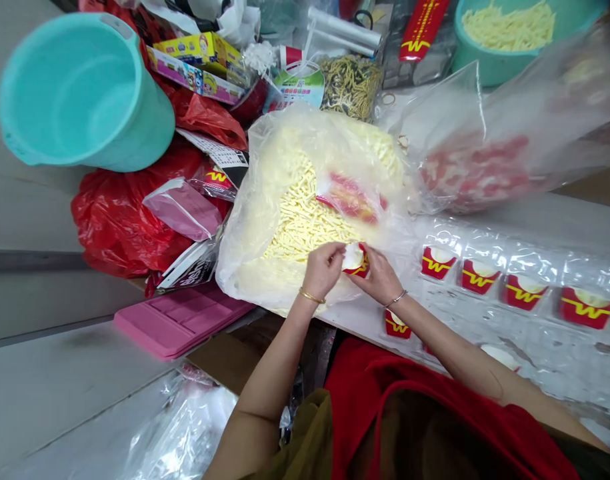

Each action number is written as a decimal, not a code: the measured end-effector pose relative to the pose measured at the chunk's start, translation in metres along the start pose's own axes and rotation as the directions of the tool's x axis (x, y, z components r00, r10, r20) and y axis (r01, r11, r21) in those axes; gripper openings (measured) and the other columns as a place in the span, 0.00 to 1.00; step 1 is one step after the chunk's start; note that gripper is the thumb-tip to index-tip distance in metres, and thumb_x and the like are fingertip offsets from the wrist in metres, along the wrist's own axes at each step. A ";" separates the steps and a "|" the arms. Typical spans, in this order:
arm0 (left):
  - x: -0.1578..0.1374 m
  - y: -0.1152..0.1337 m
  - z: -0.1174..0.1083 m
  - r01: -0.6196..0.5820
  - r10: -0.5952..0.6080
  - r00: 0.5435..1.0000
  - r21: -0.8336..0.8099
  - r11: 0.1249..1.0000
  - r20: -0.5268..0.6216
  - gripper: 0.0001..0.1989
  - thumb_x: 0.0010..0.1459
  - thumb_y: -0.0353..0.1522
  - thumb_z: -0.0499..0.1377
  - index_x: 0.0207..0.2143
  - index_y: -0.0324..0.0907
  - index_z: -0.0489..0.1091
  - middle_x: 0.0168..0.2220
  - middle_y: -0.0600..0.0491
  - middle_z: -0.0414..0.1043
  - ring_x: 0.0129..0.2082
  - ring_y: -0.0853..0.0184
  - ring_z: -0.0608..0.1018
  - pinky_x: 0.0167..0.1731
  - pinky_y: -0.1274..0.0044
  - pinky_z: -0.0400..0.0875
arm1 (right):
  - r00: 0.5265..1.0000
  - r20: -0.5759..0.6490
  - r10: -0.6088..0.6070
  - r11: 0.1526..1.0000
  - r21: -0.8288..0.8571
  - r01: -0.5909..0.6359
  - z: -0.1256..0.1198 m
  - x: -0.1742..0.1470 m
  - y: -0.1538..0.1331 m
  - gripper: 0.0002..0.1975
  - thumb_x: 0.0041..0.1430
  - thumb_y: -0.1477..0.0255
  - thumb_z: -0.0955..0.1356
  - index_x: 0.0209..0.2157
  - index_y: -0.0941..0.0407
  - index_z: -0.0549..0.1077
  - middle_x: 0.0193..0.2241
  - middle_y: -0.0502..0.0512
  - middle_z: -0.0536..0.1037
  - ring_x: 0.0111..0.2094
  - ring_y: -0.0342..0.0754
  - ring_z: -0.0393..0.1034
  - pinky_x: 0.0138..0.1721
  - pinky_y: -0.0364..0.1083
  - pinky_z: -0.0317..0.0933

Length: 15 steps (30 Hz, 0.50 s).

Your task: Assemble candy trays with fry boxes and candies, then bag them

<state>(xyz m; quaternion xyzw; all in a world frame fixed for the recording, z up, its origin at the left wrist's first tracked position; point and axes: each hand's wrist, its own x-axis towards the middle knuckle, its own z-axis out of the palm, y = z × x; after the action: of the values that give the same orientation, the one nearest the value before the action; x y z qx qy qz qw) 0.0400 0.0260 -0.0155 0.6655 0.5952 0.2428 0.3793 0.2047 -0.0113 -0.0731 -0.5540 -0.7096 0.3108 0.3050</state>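
Note:
A small red fries carton [355,270] with a yellow zigzag mark and a white inner face is between my hands. My right hand [383,275] grips its right side, thumb and fingers around the edge. The closed fingers of my left hand [323,268] pinch at its left edge; their tips are partly hidden. Just beyond lies a large clear plastic bag [242,260], spread open and full of pale yellow fry-shaped sticks [302,223]. On top of these rests a smaller bag with red and yellow cartons [352,197], seen through film.
Several packed red cartons [477,277] line the right side of the table. Behind them stands a clear bag of red-and-white pieces [477,167]. A turquoise bucket [157,127], red bags [119,213] and a pink tray [179,320] are at left.

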 end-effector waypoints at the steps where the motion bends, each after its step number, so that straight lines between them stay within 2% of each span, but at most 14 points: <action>1: 0.007 -0.004 0.000 0.030 -0.028 0.997 0.030 0.999 -0.066 0.12 0.56 0.28 0.51 0.40 0.41 0.72 0.37 0.50 0.75 0.35 0.67 0.75 0.37 0.76 0.68 | 0.999 -0.023 0.031 0.999 -0.009 -0.031 -0.002 -0.002 0.003 0.35 0.52 0.60 0.69 0.57 0.60 0.56 0.52 0.67 0.67 0.52 0.60 0.63 0.52 0.59 0.60; 3: 0.024 -0.014 0.005 0.109 -0.092 0.991 0.181 0.977 -0.099 0.09 0.55 0.33 0.55 0.37 0.40 0.72 0.32 0.49 0.73 0.33 0.64 0.75 0.35 0.74 0.67 | 0.994 -0.061 0.086 0.996 -0.033 -0.088 -0.008 -0.007 0.009 0.34 0.52 0.57 0.69 0.55 0.61 0.59 0.49 0.67 0.70 0.50 0.60 0.65 0.50 0.58 0.62; 5: 0.041 -0.022 0.019 0.178 -0.165 0.984 0.355 0.918 -0.068 0.11 0.52 0.39 0.59 0.31 0.39 0.71 0.27 0.48 0.71 0.31 0.60 0.74 0.33 0.72 0.66 | 0.990 -0.085 0.116 0.991 -0.050 -0.120 -0.014 -0.012 0.013 0.35 0.51 0.56 0.69 0.55 0.62 0.60 0.47 0.68 0.70 0.48 0.60 0.65 0.48 0.58 0.63; 8: 0.057 -0.027 0.046 0.262 -0.244 0.965 0.460 0.848 -0.098 0.13 0.49 0.41 0.60 0.28 0.39 0.69 0.28 0.46 0.71 0.32 0.58 0.74 0.31 0.72 0.64 | 0.987 -0.106 0.122 0.990 -0.055 -0.129 -0.018 -0.018 0.017 0.38 0.51 0.57 0.70 0.56 0.64 0.58 0.46 0.68 0.70 0.48 0.60 0.65 0.47 0.57 0.64; 10: 0.062 -0.027 0.059 0.302 -0.270 0.953 0.426 0.853 -0.135 0.09 0.49 0.37 0.60 0.27 0.40 0.68 0.28 0.47 0.71 0.31 0.60 0.73 0.30 0.73 0.63 | 0.988 -0.103 0.116 0.991 -0.058 -0.122 -0.019 -0.021 0.019 0.37 0.51 0.57 0.70 0.56 0.63 0.58 0.44 0.67 0.71 0.47 0.60 0.65 0.47 0.58 0.64; 12: 0.064 -0.029 0.063 0.327 -0.294 0.944 0.325 0.887 -0.149 0.05 0.47 0.33 0.60 0.25 0.41 0.67 0.25 0.50 0.69 0.29 0.63 0.72 0.29 0.74 0.62 | 0.989 -0.097 0.113 0.991 -0.062 -0.120 -0.018 -0.021 0.020 0.36 0.50 0.57 0.70 0.55 0.63 0.59 0.44 0.67 0.71 0.47 0.61 0.66 0.46 0.58 0.64; 15: 0.059 -0.036 0.048 0.369 -0.370 0.920 -0.032 0.929 -0.129 0.06 0.45 0.32 0.61 0.22 0.41 0.65 0.19 0.57 0.63 0.24 0.69 0.68 0.25 0.78 0.59 | 0.988 -0.107 0.111 0.990 -0.073 -0.119 -0.018 -0.018 0.022 0.36 0.50 0.56 0.70 0.53 0.64 0.61 0.45 0.69 0.71 0.48 0.61 0.65 0.47 0.57 0.64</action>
<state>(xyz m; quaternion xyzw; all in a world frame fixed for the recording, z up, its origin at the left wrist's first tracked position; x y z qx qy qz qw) 0.0655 0.0739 -0.0805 0.5222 0.7332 0.2127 0.3802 0.2354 -0.0227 -0.0807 -0.6208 -0.6717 0.2705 0.3003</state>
